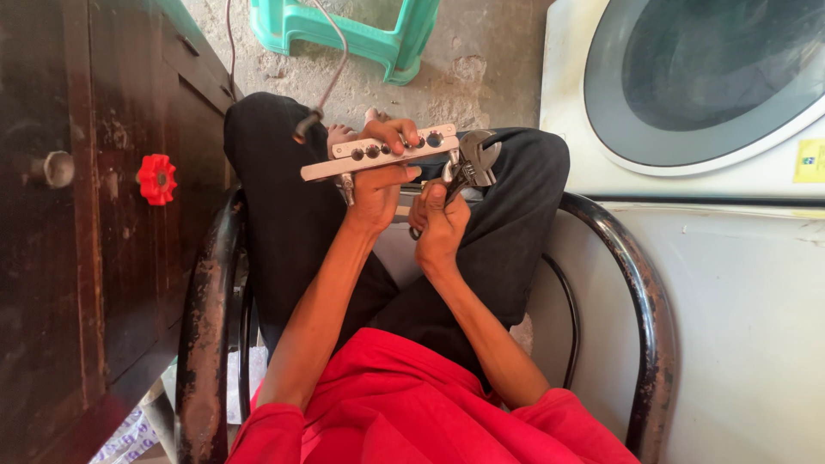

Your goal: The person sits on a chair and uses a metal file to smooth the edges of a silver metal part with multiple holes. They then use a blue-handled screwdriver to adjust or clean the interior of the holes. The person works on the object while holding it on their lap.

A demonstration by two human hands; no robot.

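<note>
I sit in a chair with my knees up, looking down at both hands above my lap. My left hand (378, 176) grips a silver metal bar (361, 156) with a row of several round holes, held level across my knees. My right hand (440, 225) holds the handle of an adjustable wrench (471, 163), whose jaws sit at the right end of the bar. The wrench handle is mostly hidden inside my fist. Black trousers and a red shirt fill the lower view.
A black metal chair frame (640, 283) curves round me. A dark wooden cabinet (94, 258) with a red knob (157, 179) stands on the left. A white front-loading washing machine (687, 94) is on the right. A green plastic stool (352, 34) stands on the concrete floor ahead.
</note>
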